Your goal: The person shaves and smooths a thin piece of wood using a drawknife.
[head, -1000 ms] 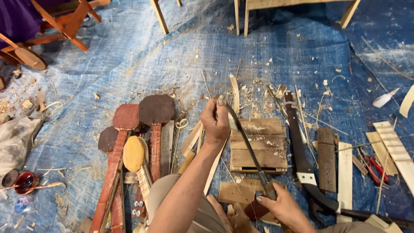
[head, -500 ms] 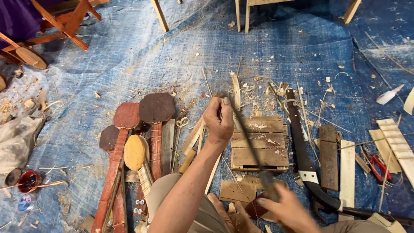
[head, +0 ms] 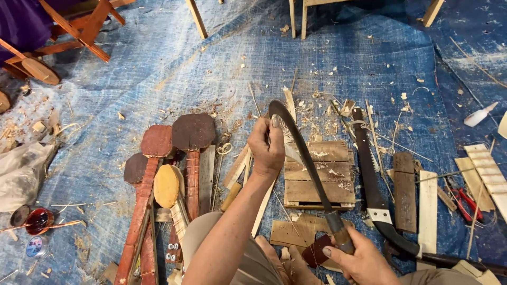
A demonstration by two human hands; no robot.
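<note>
A small round tin [head: 36, 246] lies on the blue tarp [head: 338, 68] at the lower left — its top carries a pale blue and white label with a touch of red. Just above it sits a round open container [head: 37, 219] of dark red liquid. Further up the left edge lies a crumpled clear plastic bag [head: 21, 171] — no print can be made out on it.
</note>
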